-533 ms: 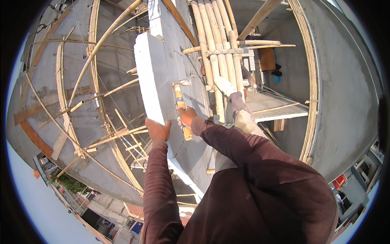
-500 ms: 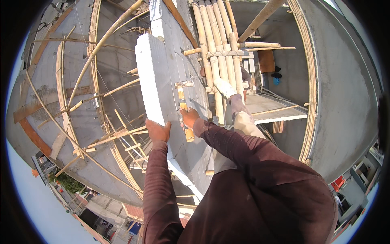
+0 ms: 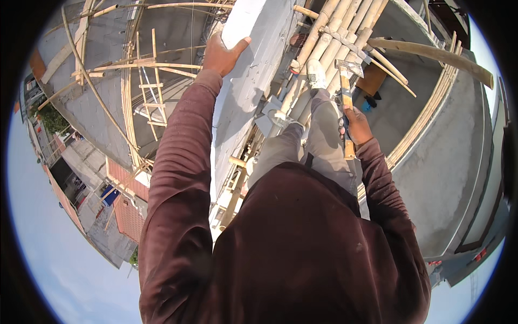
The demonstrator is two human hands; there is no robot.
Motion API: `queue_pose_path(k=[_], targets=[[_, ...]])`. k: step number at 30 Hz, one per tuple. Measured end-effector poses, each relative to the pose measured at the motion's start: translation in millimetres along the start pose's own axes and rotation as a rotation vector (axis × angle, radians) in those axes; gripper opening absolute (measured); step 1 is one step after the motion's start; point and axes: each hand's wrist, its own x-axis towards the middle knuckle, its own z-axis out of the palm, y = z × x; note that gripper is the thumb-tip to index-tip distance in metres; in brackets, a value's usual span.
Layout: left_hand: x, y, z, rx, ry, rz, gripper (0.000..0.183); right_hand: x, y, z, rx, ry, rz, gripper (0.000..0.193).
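Observation:
My left hand (image 3: 222,55) grips the near end of a white block (image 3: 242,24), thumb stretched along its top edge and fingers at its outer side. The block sits on the narrow wall (image 3: 244,75), its far part cut off by the picture's upper edge. Out to the right, my right hand (image 3: 358,125) is closed round the yellow-and-dark handle of a hammer (image 3: 346,92). The hammer's metal head points away from me, over the bamboo poles and apart from the wall.
My shoes stand on a platform of lashed bamboo poles (image 3: 340,40) beside the wall. A grey flat plate (image 3: 264,120) lies near my left foot. Bamboo scaffolding (image 3: 129,102) rises on the left beyond a drop. A thick pole (image 3: 437,54) juts out at right.
My right hand has carried the hammer from beside the block out to the right. My left hand is still on the block's end. The view has shifted, showing both legs.

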Motion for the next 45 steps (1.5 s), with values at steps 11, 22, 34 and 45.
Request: queue_pose_path(k=[11,22,34,45], targets=[[11.1,10.4,45.3,0.313,0.369,-0.082,0.097,-8.4,-48.7,-19.3,-0.206,-0.018,-0.061,0.027],[6.1,6.2,50.4,0.151,0.397,-0.06,0.089,-3.8,-116.7,-7.1,-0.63,-0.064,0.026,0.026],[16.1,14.3,42.2,0.186,0.427,-0.084,0.086,40.6,-216.7,8.9,-0.61,-0.084,-0.249,0.033],[26.7,23.6,51.6,0.287,0.455,-0.042,0.088,193.6,-414.3,-11.1,-1.095,-0.179,-0.286,0.041]])
